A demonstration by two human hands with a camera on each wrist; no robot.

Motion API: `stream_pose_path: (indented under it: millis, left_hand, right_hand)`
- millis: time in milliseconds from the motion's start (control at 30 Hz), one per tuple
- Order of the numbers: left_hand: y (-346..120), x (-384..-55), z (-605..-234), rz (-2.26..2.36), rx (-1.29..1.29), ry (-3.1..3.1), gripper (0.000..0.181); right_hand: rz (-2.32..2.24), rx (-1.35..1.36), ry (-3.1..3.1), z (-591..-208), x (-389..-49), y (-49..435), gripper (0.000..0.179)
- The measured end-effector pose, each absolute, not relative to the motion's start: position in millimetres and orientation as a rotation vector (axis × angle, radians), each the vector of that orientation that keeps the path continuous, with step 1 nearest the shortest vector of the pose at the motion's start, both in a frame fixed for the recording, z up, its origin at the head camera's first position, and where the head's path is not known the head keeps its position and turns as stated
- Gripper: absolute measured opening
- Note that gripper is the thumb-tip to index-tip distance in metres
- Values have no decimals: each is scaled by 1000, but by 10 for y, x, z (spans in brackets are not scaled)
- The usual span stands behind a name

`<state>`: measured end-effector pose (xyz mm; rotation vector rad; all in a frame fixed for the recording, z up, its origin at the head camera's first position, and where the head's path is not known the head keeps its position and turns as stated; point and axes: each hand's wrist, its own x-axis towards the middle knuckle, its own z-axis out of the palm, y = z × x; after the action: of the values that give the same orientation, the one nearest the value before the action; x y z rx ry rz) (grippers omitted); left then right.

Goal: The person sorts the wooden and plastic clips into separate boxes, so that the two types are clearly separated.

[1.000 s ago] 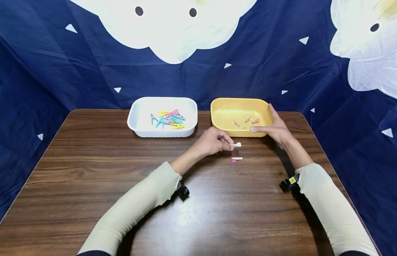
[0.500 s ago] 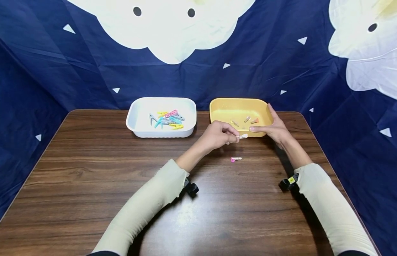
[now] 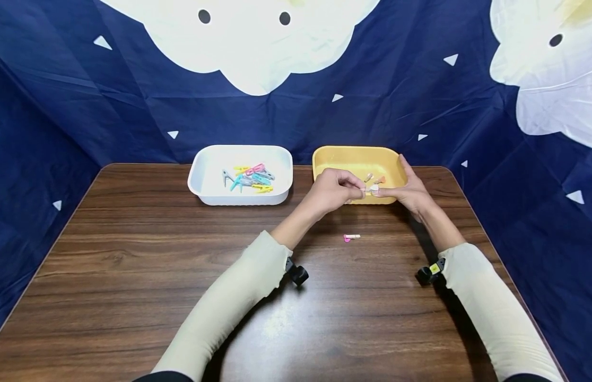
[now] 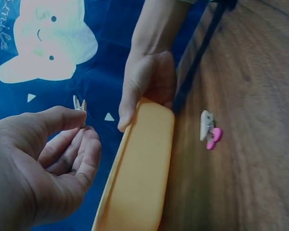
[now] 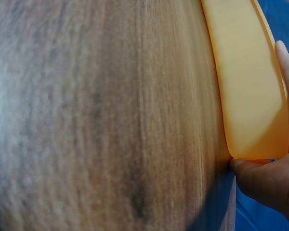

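Observation:
My left hand [image 3: 333, 191] pinches a small wooden clothespin [image 3: 374, 188] with a white end between thumb and fingertips. It holds the clothespin over the near rim of the yellow bin [image 3: 353, 158]; in the left wrist view the clothespin's two prongs [image 4: 80, 104] point upward. At the bin's right end, my right hand [image 3: 414, 192] grips the wall, thumb on the near rim. Inside the bin lie small clothespins, one with an orange end [image 3: 380, 180]; my left hand hides part of the floor. A clothespin with a pink end [image 3: 351, 237] lies on the table in front.
Left of the yellow bin stands a white bin [image 3: 206, 178] holding several coloured plastic clothes pegs [image 3: 253, 175]. Both bins sit near the back edge of the brown wooden table [image 3: 133, 276]. A dark blue cloth [image 3: 219, 116] hangs close behind.
My left hand has carried the white-ended clothespin up and to the right, from the table in front of the yellow bin to over its rim. My right hand stays at the bin's end.

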<state>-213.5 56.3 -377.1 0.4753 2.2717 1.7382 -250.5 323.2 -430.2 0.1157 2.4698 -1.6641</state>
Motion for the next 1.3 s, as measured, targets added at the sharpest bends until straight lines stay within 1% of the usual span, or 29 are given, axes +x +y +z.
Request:
stream_pose_path:
  millis: [200,667,1300]
  left_hand:
    - [614,-2226,-3732,1788,460,2295,9]
    - [749,-2434,-3670,1747,405,2429,9]
    - [719,-2440,-3680,1751,446,2343,9]
  right_hand:
    - [-1644,133,2454,-4264,-2498,3226,145]
    - [-1653,126,2460,-4287,-2507,3246,145]
    - [-1618,124,2486,-4289,-2507,3248,145]
